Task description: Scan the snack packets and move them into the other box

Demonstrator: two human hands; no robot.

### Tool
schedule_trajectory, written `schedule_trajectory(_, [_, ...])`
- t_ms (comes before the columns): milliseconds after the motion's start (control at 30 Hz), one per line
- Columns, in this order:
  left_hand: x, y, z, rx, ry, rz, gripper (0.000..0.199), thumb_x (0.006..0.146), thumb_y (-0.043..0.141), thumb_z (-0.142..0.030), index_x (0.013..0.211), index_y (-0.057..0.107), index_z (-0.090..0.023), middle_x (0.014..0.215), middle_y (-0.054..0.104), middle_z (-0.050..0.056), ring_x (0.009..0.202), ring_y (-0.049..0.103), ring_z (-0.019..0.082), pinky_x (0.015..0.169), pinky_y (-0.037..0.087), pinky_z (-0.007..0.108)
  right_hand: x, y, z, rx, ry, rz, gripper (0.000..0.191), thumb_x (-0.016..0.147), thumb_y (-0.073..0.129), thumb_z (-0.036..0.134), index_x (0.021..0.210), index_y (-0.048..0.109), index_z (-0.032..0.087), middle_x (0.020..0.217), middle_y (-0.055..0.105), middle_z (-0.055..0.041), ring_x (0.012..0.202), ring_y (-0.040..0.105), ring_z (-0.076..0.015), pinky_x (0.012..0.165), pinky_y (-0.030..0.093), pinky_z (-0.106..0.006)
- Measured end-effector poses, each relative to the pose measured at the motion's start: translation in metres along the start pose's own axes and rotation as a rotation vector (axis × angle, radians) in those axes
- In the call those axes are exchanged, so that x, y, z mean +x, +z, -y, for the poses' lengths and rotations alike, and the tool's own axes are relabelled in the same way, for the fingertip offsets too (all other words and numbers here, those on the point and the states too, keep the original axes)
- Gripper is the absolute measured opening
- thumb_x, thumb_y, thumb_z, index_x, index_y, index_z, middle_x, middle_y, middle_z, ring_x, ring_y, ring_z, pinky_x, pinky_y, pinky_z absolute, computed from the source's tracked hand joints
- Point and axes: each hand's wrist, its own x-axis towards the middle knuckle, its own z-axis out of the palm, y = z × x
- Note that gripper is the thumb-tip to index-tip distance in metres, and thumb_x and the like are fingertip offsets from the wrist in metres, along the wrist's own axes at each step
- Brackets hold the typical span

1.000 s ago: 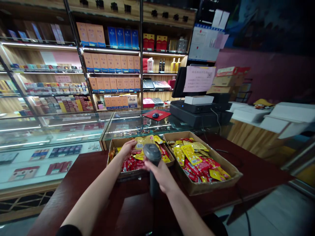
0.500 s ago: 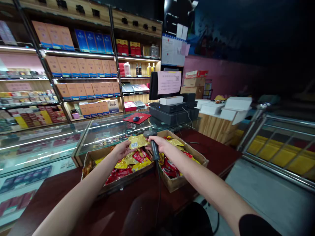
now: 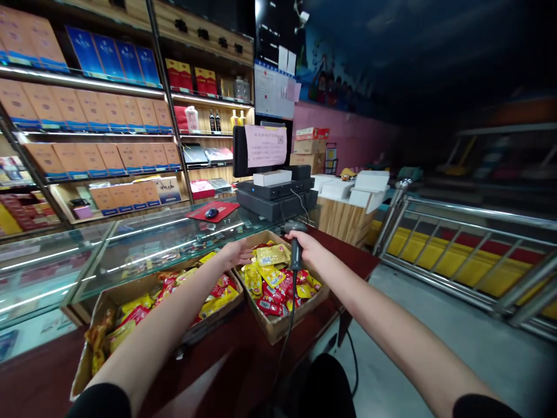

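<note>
My right hand [image 3: 306, 247] is wrapped round the handle of a dark barcode scanner [image 3: 296, 253], whose cable hangs down in front. Over the rim between two cardboard boxes, my left hand [image 3: 237, 254] is stretched out with its fingers apart, holding nothing. Just right of its fingertips, a pale yellow snack packet [image 3: 273, 254] lies on top of the heap in the right box [image 3: 272, 331]. Red and yellow packets fill that box. The left box [image 3: 82, 371] holds more such packets, partly hidden behind my left forearm.
Both boxes rest on a dark red counter [image 3: 209, 354]. Behind them are a glass display case [image 3: 143, 241], a red mouse pad [image 3: 226, 210] with a mouse, and a monitor [image 3: 238, 152] on a black cash drawer [image 3: 274, 203]. A metal railing [image 3: 435, 215] stands at the right.
My left hand has let go of the yellow packet, which now lies in the right box. The scanner has moved right, away from the packet, and the view has turned right.
</note>
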Motion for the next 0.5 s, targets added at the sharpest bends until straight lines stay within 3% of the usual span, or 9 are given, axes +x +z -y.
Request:
schedule_trajectory(67, [-0.004, -0.015, 0.000, 0.012, 0.007, -0.020, 0.031, 0.091, 0.042, -0.034, 0.103, 0.058, -0.010, 0.093, 0.066, 0.016, 0.077, 0.067, 0.023, 0.070, 0.055, 0.036, -0.001, 0.004, -0.003, 0.006, 0.011, -0.001, 0.007, 0.070, 0.054, 0.008, 0.072, 0.056, 0.013, 0.051, 0.055, 0.0006, 0.048, 0.053, -0.0120, 0.059, 0.052, -0.026])
schedule_trajectory(167, [-0.016, -0.053, -0.003, 0.026, 0.038, -0.067, 0.029, 0.092, 0.042, -0.032, 0.099, 0.060, -0.011, 0.094, 0.067, 0.016, 0.074, 0.067, 0.021, 0.068, 0.055, 0.034, -0.008, 0.022, -0.013, 0.006, 0.047, 0.046, 0.005, 0.073, 0.054, 0.010, 0.075, 0.057, 0.013, 0.053, 0.056, 0.0002, 0.050, 0.054, -0.0119, 0.063, 0.054, -0.030])
schedule_trajectory(367, [-0.058, -0.146, -0.009, -0.008, 0.081, -0.223, 0.020, 0.089, 0.049, -0.027, 0.096, 0.059, -0.012, 0.084, 0.068, 0.011, 0.066, 0.066, 0.018, 0.062, 0.055, 0.030, -0.028, 0.090, -0.045, 0.035, 0.181, 0.442, 0.004, 0.079, 0.053, 0.014, 0.079, 0.057, 0.012, 0.065, 0.065, -0.0047, 0.061, 0.064, -0.0155, 0.068, 0.056, -0.035])
schedule_trajectory(500, [-0.084, -0.189, -0.001, -0.009, 0.115, -0.318, 0.018, 0.083, 0.058, -0.027, 0.093, 0.061, -0.013, 0.078, 0.067, 0.008, 0.063, 0.064, 0.015, 0.059, 0.053, 0.027, -0.043, 0.138, -0.074, -0.026, 0.282, 0.576, 0.009, 0.084, 0.052, 0.019, 0.082, 0.058, 0.013, 0.067, 0.067, -0.0049, 0.059, 0.066, -0.0154, 0.063, 0.057, -0.032])
